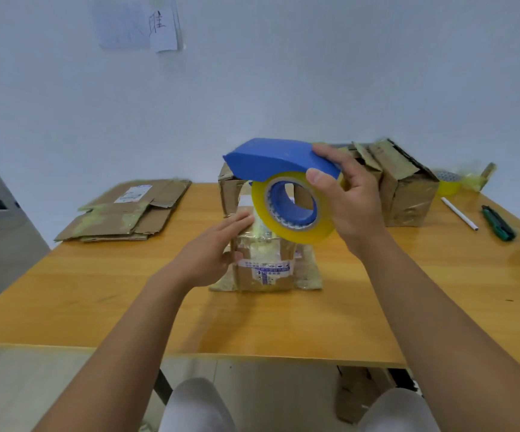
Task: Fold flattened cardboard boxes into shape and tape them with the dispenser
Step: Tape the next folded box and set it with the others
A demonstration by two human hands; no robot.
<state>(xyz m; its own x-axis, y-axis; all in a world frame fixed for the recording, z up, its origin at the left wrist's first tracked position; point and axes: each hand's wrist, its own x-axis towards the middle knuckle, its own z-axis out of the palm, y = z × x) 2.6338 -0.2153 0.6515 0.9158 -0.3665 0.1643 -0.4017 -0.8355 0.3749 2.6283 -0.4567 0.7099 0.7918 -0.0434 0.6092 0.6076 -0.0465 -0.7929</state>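
Right at the middle of the wooden table (96,294) stands a small cardboard box (265,263), patched with old tape and a printed label on its near face. The left hand (212,251) lies against the box's left side, fingers straight along the top edge and thumb on the front. Above the box, the right hand (352,198) grips a blue tape dispenser (271,159) loaded with a yellowish tape roll (293,210), thumb on the blue cover and fingers curled behind it. Another taped box (405,185) sits behind to the right, and a further one (230,194) directly behind. Flattened cardboard (127,210) lies at the far left. A white pen (458,212) and a green utility knife (498,226) lie at the right, near spare tape rolls (447,182).
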